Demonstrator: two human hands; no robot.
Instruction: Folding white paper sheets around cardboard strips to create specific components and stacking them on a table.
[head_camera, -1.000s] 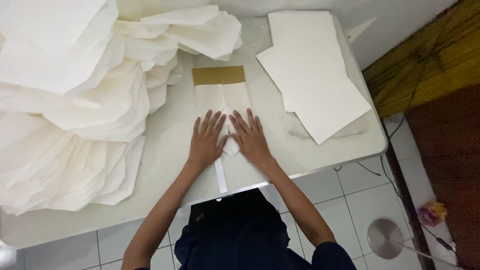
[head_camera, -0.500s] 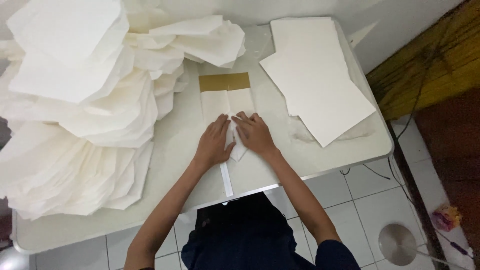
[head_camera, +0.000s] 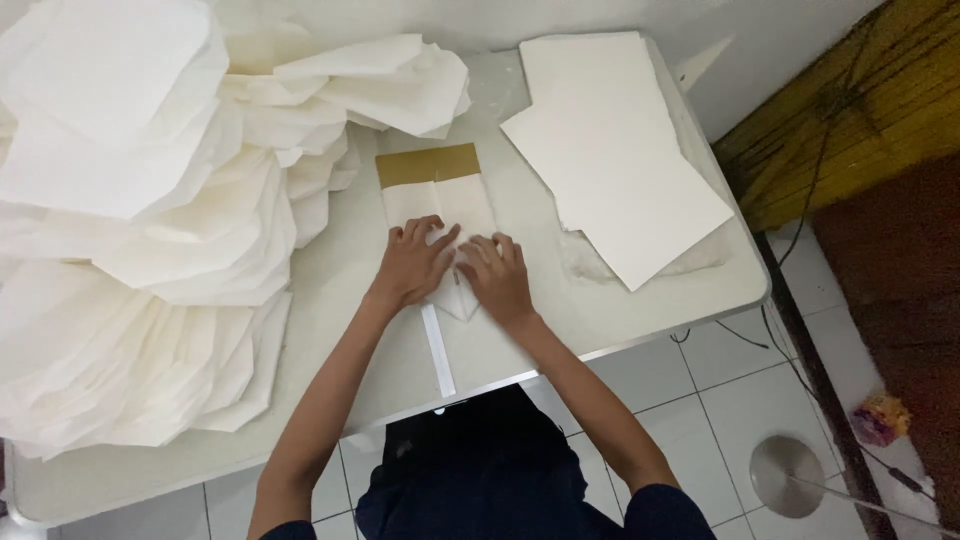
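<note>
- Near edge of the white table (head_camera: 640, 330): a narrow white strip (head_camera: 438, 350) lies flat, running from the table's front edge up toward my hands; its upper end disappears under them.
- Left hand (head_camera: 415, 262): I see it palm-down with fingers spread and flattened on the lower part of the folded white paper piece (head_camera: 440, 205). It presses on the sheet and grips nothing.
- Right hand (head_camera: 498, 280): likewise palm-down, fingers extended and lying flat, touching the left hand's fingertips over the paper's pointed lower fold. Nothing is clasped; both hands bear down.
- Step in hand, as I judge it: creasing the lower folds of the paper piece, the two hands meeting over its centre line.
- Next move, as I judge it: it calls for even pressure along the fold and for keeping the piece square to the strip, since the paper could slip on the smooth table.
- Beyond the hands: the paper piece extends away from me, ending in a brown band (head_camera: 428, 164) across its far edge.
- Far left: a large heap of folded white paper pieces (head_camera: 150, 240) covers that side of the table.
- Far right: a flat stack of white sheets (head_camera: 615, 150) lies well apart from the hands.
</note>
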